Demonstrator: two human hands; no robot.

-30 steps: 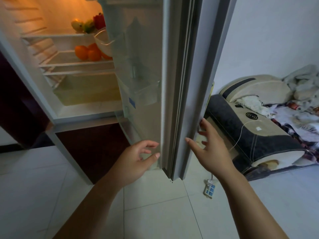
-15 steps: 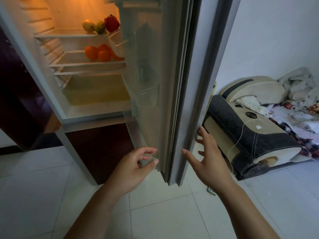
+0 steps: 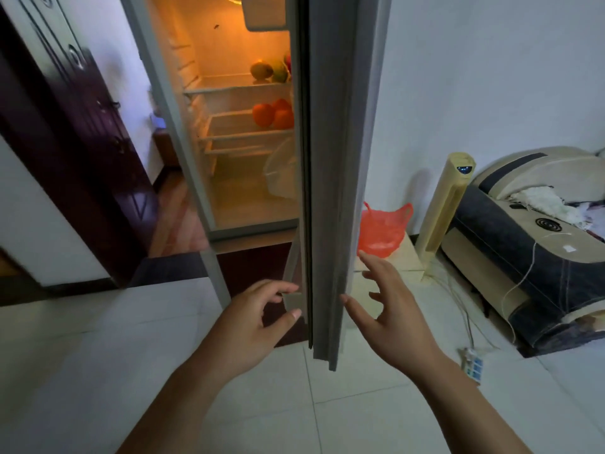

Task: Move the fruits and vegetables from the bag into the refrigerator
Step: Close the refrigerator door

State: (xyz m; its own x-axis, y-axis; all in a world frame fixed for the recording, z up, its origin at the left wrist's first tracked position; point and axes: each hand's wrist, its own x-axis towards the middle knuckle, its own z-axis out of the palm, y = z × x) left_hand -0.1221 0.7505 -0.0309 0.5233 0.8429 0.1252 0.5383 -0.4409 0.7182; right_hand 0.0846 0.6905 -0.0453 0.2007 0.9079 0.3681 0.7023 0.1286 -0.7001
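Here both empty hands, left hand (image 3: 253,317) and right hand (image 3: 391,311), flank the refrigerator door (image 3: 330,178).

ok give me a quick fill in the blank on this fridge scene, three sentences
1. The oranges sit on the shelf ____ the one holding the mango.
2. The bag beside the refrigerator door is ____ in colour.
3. The left hand and right hand are on either side of the door's ____ edge.

Missing words: below; red; bottom
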